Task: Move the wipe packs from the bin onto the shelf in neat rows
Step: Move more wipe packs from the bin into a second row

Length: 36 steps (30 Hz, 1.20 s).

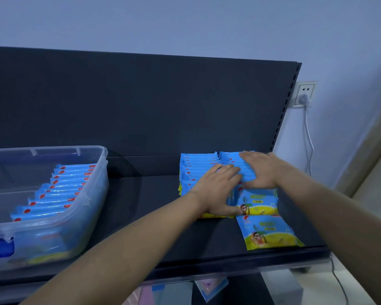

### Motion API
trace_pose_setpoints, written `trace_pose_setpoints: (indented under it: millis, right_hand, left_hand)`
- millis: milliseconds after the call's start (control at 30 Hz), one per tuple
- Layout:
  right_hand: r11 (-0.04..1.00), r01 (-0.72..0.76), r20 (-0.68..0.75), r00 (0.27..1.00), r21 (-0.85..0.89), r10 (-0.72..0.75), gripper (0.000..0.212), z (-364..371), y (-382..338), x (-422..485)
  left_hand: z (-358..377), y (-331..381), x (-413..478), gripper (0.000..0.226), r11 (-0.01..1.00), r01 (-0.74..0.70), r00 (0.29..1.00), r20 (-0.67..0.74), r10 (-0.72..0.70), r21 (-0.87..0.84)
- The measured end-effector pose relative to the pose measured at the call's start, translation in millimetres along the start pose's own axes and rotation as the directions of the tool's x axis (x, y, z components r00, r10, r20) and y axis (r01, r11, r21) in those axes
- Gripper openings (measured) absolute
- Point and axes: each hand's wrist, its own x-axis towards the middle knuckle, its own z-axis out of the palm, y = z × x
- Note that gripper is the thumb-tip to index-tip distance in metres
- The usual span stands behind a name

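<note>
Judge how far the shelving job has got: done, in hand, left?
Done: two rows of packs stand on the shelf. In hand: left hand and right hand press those rows; one loose pack lies flat in front. Left: more packs in the bin.

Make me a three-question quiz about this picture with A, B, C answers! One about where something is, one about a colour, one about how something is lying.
1. Where is the clear bin? A. at the left end of the shelf B. on the floor C. under the shelf
2. What colour are the wipe packs mostly? A. pink B. blue C. black
3. How is the loose pack at the front? A. standing upright B. inside the bin C. lying flat

Answers: A, it sits on the shelf's left; B, their wrappers are blue; C, it lies flat alone.
</note>
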Motion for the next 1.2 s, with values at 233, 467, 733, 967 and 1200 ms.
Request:
trace_pose_setpoints:
  millis: [233,467,733,967,1200]
  right_hand:
    - [0.993,-0.091,0.073,0.993,-0.073,0.096,0.06,17.5,25.4,-6.2]
    - [0.992,-0.114,0.121,0.986,-0.052,0.119,0.058,35.1,36.7,-9.1]
    - [0.99,-0.143,0.049,0.988,-0.012,0.143,0.047,42.2,48.7,-14.7]
    - [0.983,-0.152,0.016,0.988,0.105,0.151,0.046,31.9,47.9,-14.4]
    - [0.994,-0.06,0.178,0.983,0.089,0.043,0.125,44.7,41.3,-19.5]
  left_hand:
    - [26.8,50.2,22.6,0.052,0.991,-0.131,0.959,0.254,0.125,0.006]
    - [31.9,70.7,41.8,0.064,0.989,0.109,0.837,0.547,-0.035,-0.104]
    - [37.7,74.9,45.3,0.081,0.997,0.078,0.923,0.378,-0.075,0.007]
    - [45.2,50.8,52.7,0.055,0.96,0.092,0.993,0.045,-0.108,0.265]
    - [54.0,44.3,47.8,0.067,0.964,0.197,0.98,-0.067,-0.188,0.177]
